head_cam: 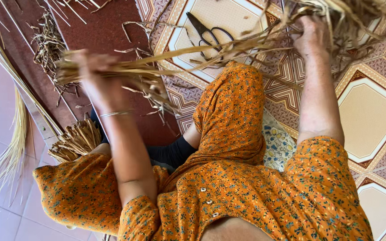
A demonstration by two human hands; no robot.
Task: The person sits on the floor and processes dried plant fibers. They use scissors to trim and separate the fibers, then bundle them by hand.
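Straw bundle (166, 62) feels light, dry and brittle; we clasp it with both grips, left hand (95, 78) and right hand (311, 38), near either end.

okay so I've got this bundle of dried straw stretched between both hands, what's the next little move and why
Probably draw the left hand toward the right hand to gather the straw bundle. Loose strands hang off its left end, and more fray past the right hand, so it looks untidy.

no packages, labels, signs or screens anywhere in this view; nothing printed or boxed shows on the floor.
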